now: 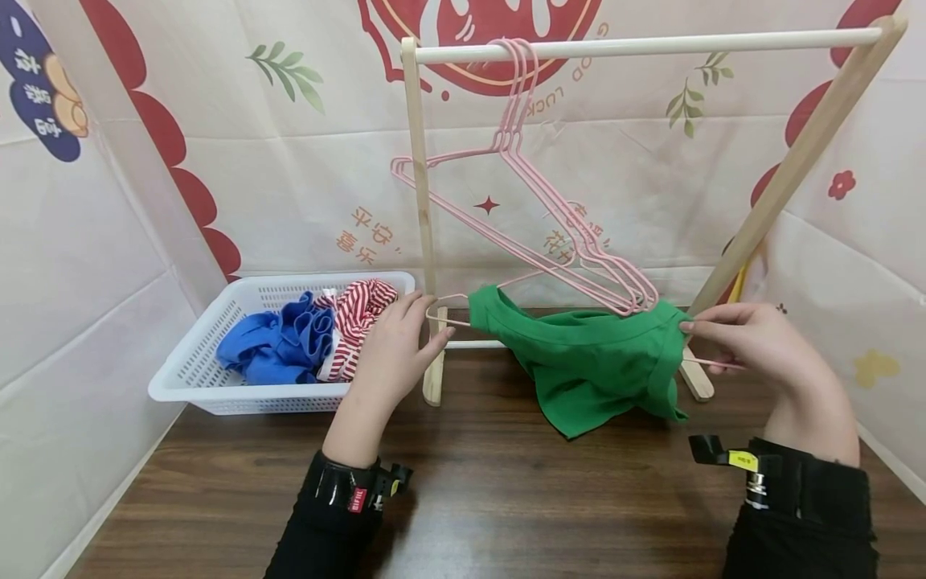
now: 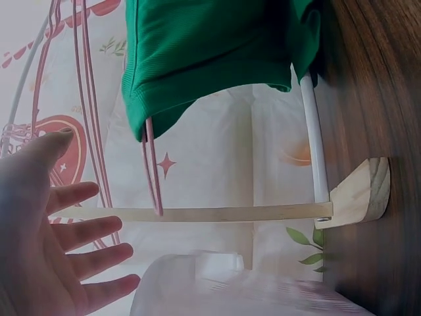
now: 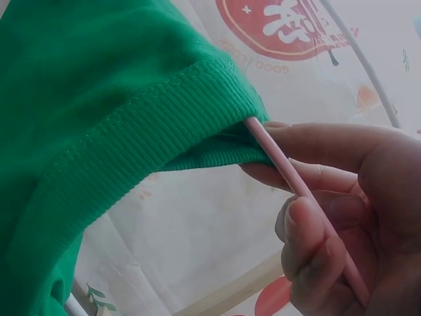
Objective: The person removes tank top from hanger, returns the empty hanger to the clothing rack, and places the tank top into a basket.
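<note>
A small green top (image 1: pixel 600 362) hangs slack on a pink hanger (image 1: pixel 457 322), in front of the rack and over the wooden table. My right hand (image 1: pixel 760 346) holds its right side. Seen from the right wrist, thumb and forefinger pinch the top's ribbed edge (image 3: pixel 191 105), while the other fingers curl round the hanger's end (image 3: pixel 289 171). My left hand (image 1: pixel 394 338) is beside the hanger's other end, which sticks out of the top. In the left wrist view its fingers (image 2: pixel 92 234) are spread and hold nothing.
A clothes rack with a white top rod (image 1: pixel 651 44) and wooden legs (image 1: pixel 796 161) stands behind. Several pink hangers (image 1: pixel 571 217) hang from the rod. At left, a white basket (image 1: pixel 181 390) contains a blue garment (image 1: pixel 275 342) and a red-and-white striped one (image 1: pixel 362 318).
</note>
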`<state>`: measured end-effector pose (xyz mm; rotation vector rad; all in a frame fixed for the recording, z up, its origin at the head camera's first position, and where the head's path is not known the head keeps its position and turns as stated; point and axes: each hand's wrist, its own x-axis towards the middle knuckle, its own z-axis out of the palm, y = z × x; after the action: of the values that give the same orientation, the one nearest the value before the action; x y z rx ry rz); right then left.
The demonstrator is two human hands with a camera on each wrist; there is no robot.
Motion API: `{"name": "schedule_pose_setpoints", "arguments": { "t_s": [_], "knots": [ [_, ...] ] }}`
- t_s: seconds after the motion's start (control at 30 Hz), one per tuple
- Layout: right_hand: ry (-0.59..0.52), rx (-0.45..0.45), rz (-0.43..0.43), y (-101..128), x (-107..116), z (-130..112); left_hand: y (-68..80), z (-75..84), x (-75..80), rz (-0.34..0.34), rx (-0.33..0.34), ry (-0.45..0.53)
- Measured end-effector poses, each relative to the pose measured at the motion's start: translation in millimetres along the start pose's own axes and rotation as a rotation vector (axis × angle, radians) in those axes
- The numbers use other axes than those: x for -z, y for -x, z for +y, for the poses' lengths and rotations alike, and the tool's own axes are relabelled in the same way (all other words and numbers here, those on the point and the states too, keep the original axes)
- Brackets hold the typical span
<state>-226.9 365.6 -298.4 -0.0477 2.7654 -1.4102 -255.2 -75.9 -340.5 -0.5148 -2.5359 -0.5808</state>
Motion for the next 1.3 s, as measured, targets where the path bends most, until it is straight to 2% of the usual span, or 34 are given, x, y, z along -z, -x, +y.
{"name": "schedule_pose_setpoints", "arguments": {
  "t_s": [0.23, 0.47, 0.6, 0.77, 0.9, 1.13, 1.3],
  "knots": [
    [0.002, 0.017, -0.034, 0, -3, -5, -1.1, 1.9, -3.1, -0.041, -0.001, 0.003],
    [0.002, 0.082, -0.07, -3, -9, -7, -2.6, 4.9, -4.5, -0.079, -0.011, -0.011],
    [0.009, 0.093, -0.066, -3, -11, -8, -2.3, 6.1, -6.0, -0.118, -0.007, -0.027],
    [0.01, 0.106, -0.077, -3, -13, -11, -1.7, 8.1, -7.0, -0.169, 0.008, -0.003],
    [0.021, 0.118, -0.083, -3, -15, -12, -1.1, 8.8, -7.2, -0.181, 0.004, -0.011],
    [0.06, 0.099, -0.103, -5, -17, -12, 1.1, 9.0, -5.5, -0.184, -0.007, -0.059],
    [0.081, 0.094, -0.134, -8, -21, -11, 1.7, 8.8, -2.4, -0.232, 0.005, -0.068]
  ]
}}
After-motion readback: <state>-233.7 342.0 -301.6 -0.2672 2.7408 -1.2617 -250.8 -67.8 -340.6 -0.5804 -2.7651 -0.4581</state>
